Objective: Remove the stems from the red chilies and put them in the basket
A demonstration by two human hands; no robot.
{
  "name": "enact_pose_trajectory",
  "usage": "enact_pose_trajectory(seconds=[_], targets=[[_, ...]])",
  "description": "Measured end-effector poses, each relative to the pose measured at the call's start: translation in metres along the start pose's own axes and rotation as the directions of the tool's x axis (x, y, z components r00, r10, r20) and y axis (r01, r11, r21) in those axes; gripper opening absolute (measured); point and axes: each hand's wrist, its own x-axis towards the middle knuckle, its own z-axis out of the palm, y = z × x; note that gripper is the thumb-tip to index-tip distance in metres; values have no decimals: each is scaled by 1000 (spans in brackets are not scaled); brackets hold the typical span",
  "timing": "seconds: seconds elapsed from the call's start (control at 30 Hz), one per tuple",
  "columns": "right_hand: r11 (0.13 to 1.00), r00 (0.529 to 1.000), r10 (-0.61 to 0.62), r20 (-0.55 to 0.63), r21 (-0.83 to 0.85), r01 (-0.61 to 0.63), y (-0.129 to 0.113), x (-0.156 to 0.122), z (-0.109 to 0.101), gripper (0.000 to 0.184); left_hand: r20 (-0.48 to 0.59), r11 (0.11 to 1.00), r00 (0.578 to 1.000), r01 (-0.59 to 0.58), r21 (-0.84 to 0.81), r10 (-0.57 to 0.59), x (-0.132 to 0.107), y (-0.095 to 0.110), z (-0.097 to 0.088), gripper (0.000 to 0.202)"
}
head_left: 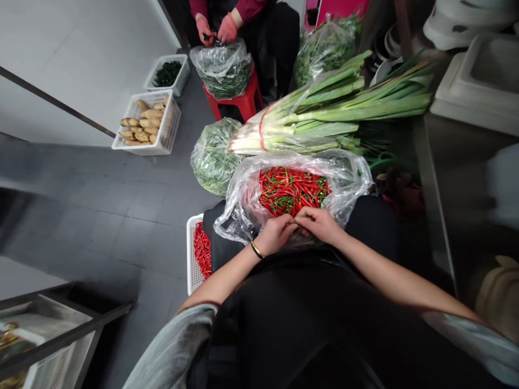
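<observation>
A clear plastic bag (348, 181) lies open across my lap, filled with red chili peppers (294, 186) on green stems. Over its near edge my left hand (277, 233) and my right hand (318, 222) meet, fingertips pinched together. A small red chili pepper appears to be between them, mostly hidden by the fingers. By my left leg stands a white basket (190, 254) with red chili peppers that show little green.
Beyond the bag lie leeks (312, 116) tied with a red band, beside a bag of greens (217, 154). A co-worker's gloved hands (227, 28) work over a bag on a red stool (247, 100). A crate (172, 129) of pale roots stands left; metal shelving (101, 319) is near left.
</observation>
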Motion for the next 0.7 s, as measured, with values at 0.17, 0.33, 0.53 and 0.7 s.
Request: enact_pose_trajectory(seconds=[0.17, 0.33, 0.53, 0.7], targets=[[991, 995, -71, -68, -120, 62, -12, -11, -8, 31, 41, 963, 993, -117, 245, 110, 1, 8, 0, 31], [999, 983, 43, -178, 40, -37, -11, 1, -47, 43, -5, 950, 959, -280, 138, 283, -13, 35, -20, 34], [531, 993, -23, -112, -843, -82, -1, 44, -94, 33, -218, 948, 974, -129, -293, 65, 14, 31, -22, 35], [284, 990, 118, -78, -952, -109, 2, 65, -92, 31, -97, 741, 942, 187, -645, -322, 49, 13, -8, 41]])
